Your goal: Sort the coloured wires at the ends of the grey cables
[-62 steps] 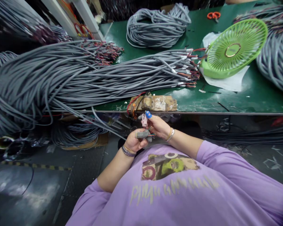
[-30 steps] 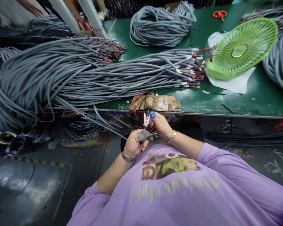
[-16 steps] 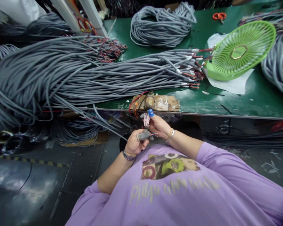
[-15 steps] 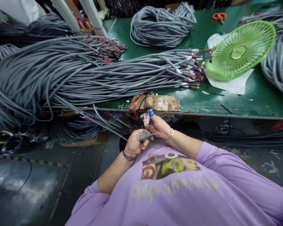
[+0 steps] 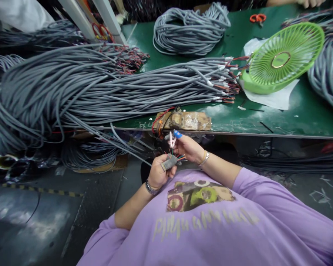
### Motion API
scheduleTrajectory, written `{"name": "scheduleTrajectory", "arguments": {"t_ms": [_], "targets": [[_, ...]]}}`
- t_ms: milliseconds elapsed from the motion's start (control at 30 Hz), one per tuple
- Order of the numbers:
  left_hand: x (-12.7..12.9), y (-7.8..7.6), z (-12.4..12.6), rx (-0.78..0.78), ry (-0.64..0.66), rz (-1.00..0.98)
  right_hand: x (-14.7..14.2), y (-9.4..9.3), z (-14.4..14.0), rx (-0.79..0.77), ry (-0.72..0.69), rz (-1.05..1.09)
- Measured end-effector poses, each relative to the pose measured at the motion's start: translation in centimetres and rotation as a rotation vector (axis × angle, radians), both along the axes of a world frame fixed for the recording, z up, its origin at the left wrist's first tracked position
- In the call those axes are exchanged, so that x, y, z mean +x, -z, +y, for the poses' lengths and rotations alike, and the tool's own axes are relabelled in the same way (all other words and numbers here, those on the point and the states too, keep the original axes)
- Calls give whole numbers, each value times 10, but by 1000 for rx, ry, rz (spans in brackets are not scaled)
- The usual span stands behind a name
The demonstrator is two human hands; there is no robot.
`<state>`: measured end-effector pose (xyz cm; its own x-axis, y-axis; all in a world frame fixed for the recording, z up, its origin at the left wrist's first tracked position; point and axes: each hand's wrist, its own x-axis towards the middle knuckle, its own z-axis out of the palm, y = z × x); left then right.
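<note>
While the left hand [image 5: 157,170] is closed around the grey end of a cable [image 5: 169,162], just in front of the purple shirt and below the bench edge, the right hand [image 5: 189,148] pinches a small pale connector [image 5: 171,139] between thumb and a forefinger capped in blue [image 5: 177,134]. Thin coloured wires [image 5: 180,158] fan out of the cable end between the two hands; at least one seems to run up into the connector, though they are too fine to be sure of. As a judgement, the work on this one cable is partway: its sheath is already stripped and the cores are spread, and most of the cores are not yet seated in the connector.

Counting what shows: one cable in hand, one connector, and perhaps five or six loose cores, the number uncertain at this size. On the green bench [image 5: 294,118] lies one long bundle of grey cables [image 5: 155,85] with bared red-and-white ends toward the fan, far too many to count singly. One coiled grey hank [image 5: 188,29] lies behind it, and another heap of grey cable [image 5: 327,74] sits at the right edge. One green fan [image 5: 283,55] rests on one white sheet [image 5: 269,98]. One taped wooden block [image 5: 185,121] sits at the bench edge just above the hands, and one pair of orange scissors [image 5: 257,17] lies at the far side.
</note>
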<state>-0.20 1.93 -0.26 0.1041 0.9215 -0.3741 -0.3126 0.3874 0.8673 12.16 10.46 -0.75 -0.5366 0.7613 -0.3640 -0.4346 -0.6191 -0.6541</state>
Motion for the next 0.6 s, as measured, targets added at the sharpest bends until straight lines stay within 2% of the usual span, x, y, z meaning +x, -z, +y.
{"name": "scheduleTrajectory", "arguments": {"t_ms": [200, 267, 400, 500, 600], "targets": [[2, 1, 1, 76, -118, 9, -1, 13, 0, 265, 167, -185], [2, 2, 3, 80, -114, 2, -1, 15, 1, 286, 162, -206], [1, 4, 6, 58, -91, -11, -6, 13, 5, 91, 59, -48], [1, 6, 6, 40, -73, -13, -10, 8, 8, -16, 89, 20], [1, 8, 6, 24, -59, -9, -12, 7, 8, -41, 138, 46]]}}
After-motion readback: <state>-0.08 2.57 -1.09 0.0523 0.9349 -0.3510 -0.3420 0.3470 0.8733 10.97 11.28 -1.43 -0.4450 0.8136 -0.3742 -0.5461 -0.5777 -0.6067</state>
